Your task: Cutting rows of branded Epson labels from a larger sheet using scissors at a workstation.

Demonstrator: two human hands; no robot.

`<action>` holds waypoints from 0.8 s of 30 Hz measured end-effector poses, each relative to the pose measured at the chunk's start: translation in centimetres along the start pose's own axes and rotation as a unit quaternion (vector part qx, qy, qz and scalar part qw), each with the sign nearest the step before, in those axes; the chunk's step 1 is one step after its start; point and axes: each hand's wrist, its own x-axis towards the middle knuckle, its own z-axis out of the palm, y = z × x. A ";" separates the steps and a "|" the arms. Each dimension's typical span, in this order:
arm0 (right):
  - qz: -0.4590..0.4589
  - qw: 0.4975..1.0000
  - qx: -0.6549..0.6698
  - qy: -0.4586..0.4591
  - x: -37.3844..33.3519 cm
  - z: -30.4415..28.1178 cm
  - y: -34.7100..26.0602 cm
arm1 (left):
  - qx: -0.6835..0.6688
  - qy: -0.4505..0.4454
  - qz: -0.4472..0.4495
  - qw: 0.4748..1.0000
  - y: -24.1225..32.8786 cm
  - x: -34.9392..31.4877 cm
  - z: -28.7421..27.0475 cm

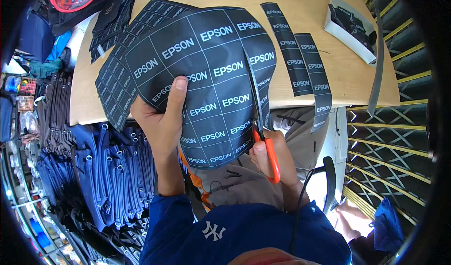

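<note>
**Black sheet [218,89] between my hands**

My left hand [157,121] grasps the sheet's left part, thumb [177,91] on its printed face, other fingers hidden beneath. My right hand [280,153], at the sheet's lower right edge, grips orange-handled scissors [272,160]; one blade [253,84] lies along the sheet. Two black strips [288,53] lie right of the sheet.

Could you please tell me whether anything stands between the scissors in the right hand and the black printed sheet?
Nothing visible does. The right hand holds the orange-handled scissors, and a blade lies directly against the black printed sheet. The left hand grips the sheet farther left, apart from the blade.
</note>
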 end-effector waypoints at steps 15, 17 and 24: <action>0.020 1.000 -0.003 0.010 1.1 -0.4 0.2 | -0.030 -0.001 -0.041 0.999 -1.9 1.6 1.4; 0.009 1.000 -0.012 0.012 1.2 -0.3 -0.2 | -0.033 -0.004 -0.049 0.998 -2.0 1.7 1.3; 0.035 0.997 0.067 -0.022 1.5 -0.2 -0.4 | -0.059 -0.022 -0.102 0.993 -2.1 2.2 1.5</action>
